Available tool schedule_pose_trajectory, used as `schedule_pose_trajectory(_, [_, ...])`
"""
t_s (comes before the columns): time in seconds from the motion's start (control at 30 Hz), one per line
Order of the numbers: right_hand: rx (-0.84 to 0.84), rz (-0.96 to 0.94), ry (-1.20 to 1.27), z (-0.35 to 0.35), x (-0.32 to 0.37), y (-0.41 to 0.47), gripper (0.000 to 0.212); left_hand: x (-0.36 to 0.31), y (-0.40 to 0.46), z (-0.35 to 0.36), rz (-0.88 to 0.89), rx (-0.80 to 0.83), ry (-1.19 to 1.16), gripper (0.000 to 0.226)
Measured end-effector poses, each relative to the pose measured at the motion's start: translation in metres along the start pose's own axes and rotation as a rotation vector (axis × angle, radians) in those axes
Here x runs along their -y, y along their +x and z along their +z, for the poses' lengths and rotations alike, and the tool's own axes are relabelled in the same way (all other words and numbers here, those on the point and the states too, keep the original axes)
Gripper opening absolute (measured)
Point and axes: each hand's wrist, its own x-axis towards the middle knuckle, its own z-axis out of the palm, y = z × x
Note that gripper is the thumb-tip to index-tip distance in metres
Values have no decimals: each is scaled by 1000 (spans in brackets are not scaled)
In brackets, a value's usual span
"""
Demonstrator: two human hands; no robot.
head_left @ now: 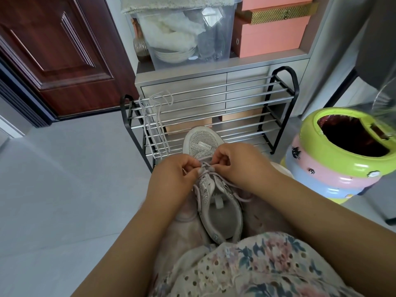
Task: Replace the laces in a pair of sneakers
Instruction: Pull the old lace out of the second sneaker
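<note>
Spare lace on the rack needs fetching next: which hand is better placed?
Probably left. The left hand sits on the same side as the spare lace draped over the rack. The right hand would have to cross the sneaker.

Hands: two, left hand (pixel 175 176) and right hand (pixel 237 166), fingers curled and pinching at mid-shoe.
Sneakers: one, sneaker (pixel 212 189), directly under the fingers; no second one countable.
Laces on the shoe: one, lilac lace (pixel 206 168), between the fingertips of both hands.
Loose laces: one pale lace (pixel 157 125), draped beyond and left of the fingers; strand count cannot be told.
Shoe racks: one, black-framed rack (pixel 285 99), beyond the fingers.
Clear storage bins: one, bin (pixel 184 35), far beyond the fingers.
Pink boxes: two countable, upper box (pixel 276 2) and lower box (pixel 274 37).
Striped tubs: one, tub (pixel 334 168), right of the fingers.
</note>
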Motion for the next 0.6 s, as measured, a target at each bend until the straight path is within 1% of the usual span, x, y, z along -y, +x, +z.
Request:
schedule_pose_trajectory(0.13, [56, -5, -67, 0, 4, 2, 5, -3, 3, 1, 20, 38, 73, 13])
schedule_pose_trajectory(0.2, [84, -22, -75, -1, 5, 1, 9, -4, 3, 1, 23, 42, 92, 13])
schedule_pose_trajectory(0.33, [147, 17, 13, -7, 4, 2, 13, -5, 0, 2, 80, 16, 132, 13])
schedule_pose_trajectory(0.43, [197, 60, 146, -10, 3, 3, 21, -4, 1, 5, 150, -9, 199, 8])
schedule_pose_trajectory(0.5, [210, 114, 337, -9, 1, 1, 24, -3, 3, 5, 181, 5, 224, 6])
schedule_pose_trajectory(0.57, [204, 163, 553, -8, -3, -1, 24, -3, 4, 3, 212, 39, 222, 7])
schedule_pose_trajectory(0.6, [196, 176, 621, -8, -6, -2, 24, -3, 4, 2, 227, 58, 211, 9])
